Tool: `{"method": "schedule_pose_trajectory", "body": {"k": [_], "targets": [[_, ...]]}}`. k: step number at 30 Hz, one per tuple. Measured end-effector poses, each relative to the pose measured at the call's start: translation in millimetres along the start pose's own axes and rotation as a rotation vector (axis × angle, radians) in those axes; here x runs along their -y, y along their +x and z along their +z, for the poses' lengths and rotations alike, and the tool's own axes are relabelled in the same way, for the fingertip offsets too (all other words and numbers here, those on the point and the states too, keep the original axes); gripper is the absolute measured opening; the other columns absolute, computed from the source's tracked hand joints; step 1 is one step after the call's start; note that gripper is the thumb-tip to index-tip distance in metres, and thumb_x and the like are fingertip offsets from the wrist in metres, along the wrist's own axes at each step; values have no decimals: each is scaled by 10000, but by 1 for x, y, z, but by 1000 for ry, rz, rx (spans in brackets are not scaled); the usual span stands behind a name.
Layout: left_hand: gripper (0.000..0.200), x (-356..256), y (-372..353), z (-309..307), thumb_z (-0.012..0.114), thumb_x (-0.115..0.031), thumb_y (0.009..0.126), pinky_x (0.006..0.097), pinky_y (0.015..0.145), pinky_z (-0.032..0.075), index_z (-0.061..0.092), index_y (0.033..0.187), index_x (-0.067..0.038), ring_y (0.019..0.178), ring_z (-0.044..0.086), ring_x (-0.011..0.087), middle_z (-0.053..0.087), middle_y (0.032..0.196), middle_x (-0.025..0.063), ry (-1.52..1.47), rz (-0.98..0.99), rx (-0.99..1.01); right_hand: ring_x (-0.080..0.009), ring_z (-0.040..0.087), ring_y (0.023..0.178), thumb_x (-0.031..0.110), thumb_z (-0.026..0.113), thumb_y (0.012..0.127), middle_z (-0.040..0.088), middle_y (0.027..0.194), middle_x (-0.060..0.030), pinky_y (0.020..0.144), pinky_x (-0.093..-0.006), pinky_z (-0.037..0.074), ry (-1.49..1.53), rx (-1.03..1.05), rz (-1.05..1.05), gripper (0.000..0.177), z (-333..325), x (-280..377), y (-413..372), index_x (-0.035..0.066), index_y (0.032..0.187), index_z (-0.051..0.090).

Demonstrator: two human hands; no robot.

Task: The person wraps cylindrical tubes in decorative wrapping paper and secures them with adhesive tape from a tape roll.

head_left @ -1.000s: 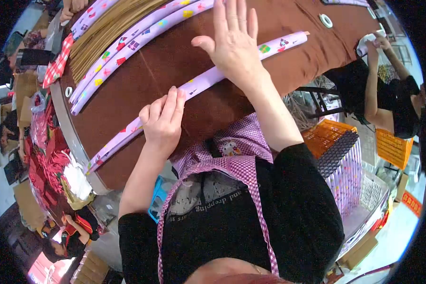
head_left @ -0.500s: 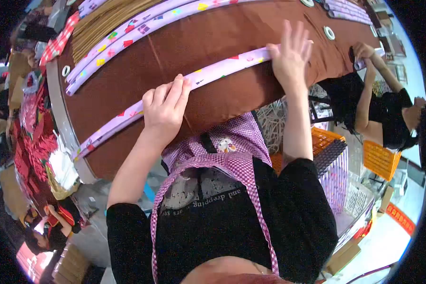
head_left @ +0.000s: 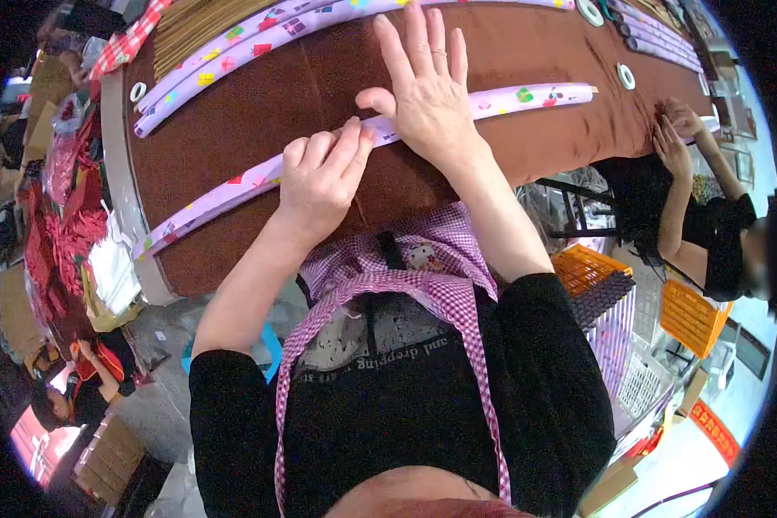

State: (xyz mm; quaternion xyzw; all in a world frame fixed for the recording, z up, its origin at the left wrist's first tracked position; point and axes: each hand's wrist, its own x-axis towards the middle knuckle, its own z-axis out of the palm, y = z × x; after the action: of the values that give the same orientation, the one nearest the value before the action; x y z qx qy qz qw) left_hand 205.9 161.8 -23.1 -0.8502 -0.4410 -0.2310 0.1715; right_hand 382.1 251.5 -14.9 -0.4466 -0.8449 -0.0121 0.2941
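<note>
A long, narrow pink-lilac roll with a colorful print [head_left: 535, 98] lies diagonally across the brown-covered table [head_left: 233, 129]. My left hand [head_left: 326, 177] presses on its middle, with the fingers together and pinching at its upper edge. Just to the right, my right hand [head_left: 432, 108] is over the same roll, its fingers spread and the thumb pointing left. The palm hides part of the roll, and whether it touches is hard to tell. Both ends of the roll show.
Similar rolls [head_left: 276, 39] and brown paper strips [head_left: 203, 34] lie along the far side. White tape rings [head_left: 626, 76] and more rolls [head_left: 656, 39] are at the right. A co-worker's hands [head_left: 678, 138] are at the right edge. Orange crates [head_left: 695, 318] stand below.
My right hand has moved left along the roll, from near its right end to beside my left hand. My left hand has shifted slightly right. The roll's right end is now uncovered.
</note>
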Motion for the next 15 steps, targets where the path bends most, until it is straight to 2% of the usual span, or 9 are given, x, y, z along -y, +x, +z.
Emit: {"method": "schedule_pose_trajectory", "body": {"k": [2,5,7,8,10,11,12,14,15], "targets": [[386,1,0,0,604,-145,815,343,812,404,685,1173,-27,924,592,169,664,1175,77,-12,-4,0,-418,214,1471,628,543,850,235,1595,-221,1195,-556,139,-44,72,-102,908,-6,0,-13,73,1529,304],[381,0,-1,2,592,-149,823,353,824,407,683,1175,-36,930,595,173,659,1177,70,-12,-8,-11,-392,197,1489,697,465,872,239,1599,-222,1206,-525,124,60,205,-161,943,-30,-6,-53,66,1544,270],[381,0,1,1,594,-149,822,354,827,405,683,1175,-37,928,595,174,660,1176,69,-10,-20,-13,-370,186,1502,755,355,899,237,1604,-221,1212,-500,102,600,378,25,979,-61,-17,-67,51,1564,208],[381,-1,0,0,596,-148,822,354,830,403,684,1176,-39,925,594,174,661,1174,68,-14,-15,-8,-348,190,1506,753,286,929,235,1612,-205,1216,-473,79,717,342,32,985,-75,-26,-71,20,1571,140],[380,-1,0,1,602,-143,818,354,832,402,685,1173,-38,922,594,173,662,1171,66,-13,-18,-13,-328,201,1509,755,274,906,300,1596,-167,1205,-529,83,679,171,83,990,-89,-39,-62,11,1555,200],[380,-1,0,2,608,-139,813,354,834,401,686,1171,-38,918,593,173,663,1168,64,-12,-13,-17,-361,213,1499,705,416,891,332,1584,-148,1199,-545,101,353,113,-20,920,-88,-55,-54,75,1548,277],[380,-2,1,1,608,-139,813,354,834,401,686,1171,-38,918,593,173,663,1168,64,-10,-11,-19,-361,213,1499,705,416,891,332,1584,-148,1199,-545,101,352,111,-21,920,-80,-61,-48,75,1548,277],[371,-2,1,1,619,-128,809,353,832,400,689,1162,-39,906,593,168,665,1160,59,-21,-21,-29,-377,219,1488,549,614,871,327,1583,-154,1205,-523,110,-93,144,-96,811,-63,-63,-39,196,1544,333],[371,-2,2,0,619,-128,809,353,832,400,689,1162,-39,906,593,168,665,1160,59,-16,-23,-27,-374,238,1474,442,695,817,357,1567,-126,1190,-555,137,-29,129,-101,742,-59,-59,-37,233,1484,445]]}}
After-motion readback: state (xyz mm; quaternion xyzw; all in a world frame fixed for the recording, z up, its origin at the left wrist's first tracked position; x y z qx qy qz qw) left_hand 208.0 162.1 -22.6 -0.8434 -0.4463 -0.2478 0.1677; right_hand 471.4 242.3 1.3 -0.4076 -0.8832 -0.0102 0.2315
